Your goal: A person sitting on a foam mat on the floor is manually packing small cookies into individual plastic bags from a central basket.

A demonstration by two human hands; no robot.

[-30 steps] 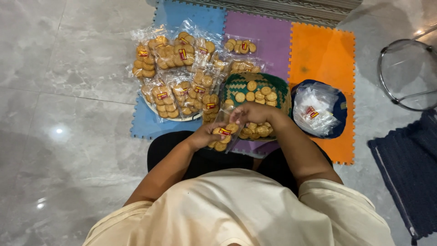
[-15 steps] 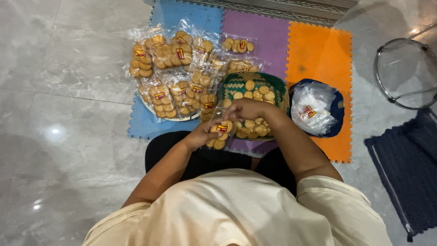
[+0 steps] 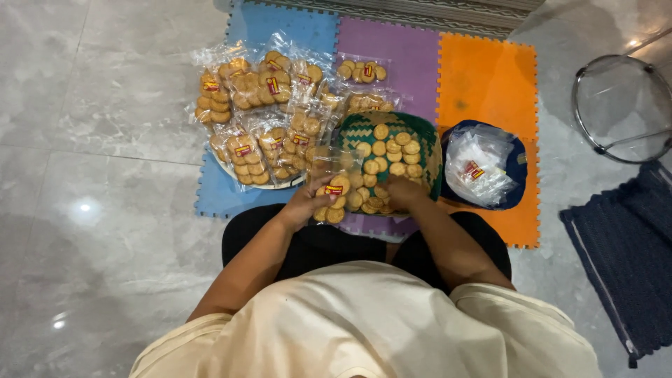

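The left hand (image 3: 302, 205) has its grip closed on a clear plastic bag of round cookies (image 3: 332, 194), held just near-left of a green woven basket (image 3: 428, 150) that sits on the foam floor mats in front of the person's knees. The right hand (image 3: 404, 190) rests in the near part of that basket among loose cookies (image 3: 389, 148); its fingers curl down onto them, but whether they pinch one cannot be told. The bag touches the basket's near-left rim. Far and left of the basket lies a pile of filled cookie bags (image 3: 260, 119), some on a round tray (image 3: 231, 173) over the blue mat (image 3: 210, 199), others spreading onto the purple mat (image 3: 413, 63). Just right of the basket, a dark blue bowl (image 3: 516, 164) holding empty clear bags (image 3: 477, 166) stands on the orange mat (image 3: 490, 77). Farther right, on the grey tiled floor, are a round glass-topped stool (image 3: 619, 105) and a dark blue rug (image 3: 630, 259).
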